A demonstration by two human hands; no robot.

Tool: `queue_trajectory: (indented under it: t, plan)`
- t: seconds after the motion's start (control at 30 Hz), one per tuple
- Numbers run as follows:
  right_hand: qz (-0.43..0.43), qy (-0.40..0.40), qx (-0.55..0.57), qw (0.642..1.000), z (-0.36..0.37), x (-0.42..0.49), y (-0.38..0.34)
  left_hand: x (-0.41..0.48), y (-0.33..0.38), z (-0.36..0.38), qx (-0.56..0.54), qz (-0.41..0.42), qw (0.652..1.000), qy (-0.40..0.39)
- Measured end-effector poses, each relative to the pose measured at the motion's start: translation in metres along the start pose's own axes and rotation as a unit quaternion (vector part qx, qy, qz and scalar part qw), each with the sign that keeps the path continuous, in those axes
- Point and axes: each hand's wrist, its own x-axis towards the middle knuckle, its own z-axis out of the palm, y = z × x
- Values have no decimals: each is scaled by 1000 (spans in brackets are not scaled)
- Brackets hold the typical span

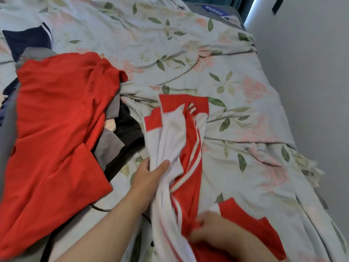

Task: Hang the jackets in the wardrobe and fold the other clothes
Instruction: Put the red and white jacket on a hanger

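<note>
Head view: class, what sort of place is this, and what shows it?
Most likely a bedroom: a bed under a floral quilt, a pile of loose clothes topped by a red garment, and a plain wall close on the right. The left hand and right hand hold a red-and-white garment.

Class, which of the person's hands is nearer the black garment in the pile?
Left. The left hand grips the red-and-white garment just below and right of the black garment. The right hand holds the same garment farther away, nearer the camera.
</note>
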Motion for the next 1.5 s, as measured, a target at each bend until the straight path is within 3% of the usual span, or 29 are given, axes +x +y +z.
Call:
queue_trajectory:
  t: [0.07,0.2,0.3,0.4,0.53,0.63,0.73,0.87,0.93,1.0,1.13,1.23,1.3,1.5]
  plan:
    - [39,-86,-74,993,23,-12,25,-8,-9,0,-5,-16,1000,-7]
    - [52,-71,9,996,35,-46,47,-20,-24,1,79,-41,996,8]
    - [29,84,193,977,26,-48,42,-28,-32,-1,71,-38,997,-9]
    - [-36,290,152,944,16,-22,20,-35,-37,-3,77,-45,995,-34]
    - [-138,372,53,916,0,10,-38,-51,-43,-4,121,-28,986,-113]
    - [-178,344,7,922,0,33,-65,-68,-51,-3,159,-25,974,-157]
    - [-113,281,-18,953,8,47,-57,-80,-64,-7,159,-51,972,-168]
    - [-95,317,-38,943,18,47,-25,-87,-72,-16,61,-114,986,-108]
    - [-89,330,49,939,20,43,-16,-80,-78,-20,45,-118,991,-41]
    - [-66,304,204,928,18,36,-9,-73,-72,-24,23,-104,994,-8]
    - [-25,219,386,896,14,18,4,-61,-51,-27,-77,-148,981,-96]
    - [-18,227,446,866,20,10,8,-51,-45,-23,-18,-107,991,-80]
    - [-45,246,444,861,25,2,4,-54,-40,-19,-21,-71,996,-55]
    - [-132,183,307,925,36,-43,-50,-98,-10,-2,-147,-25,977,-153]
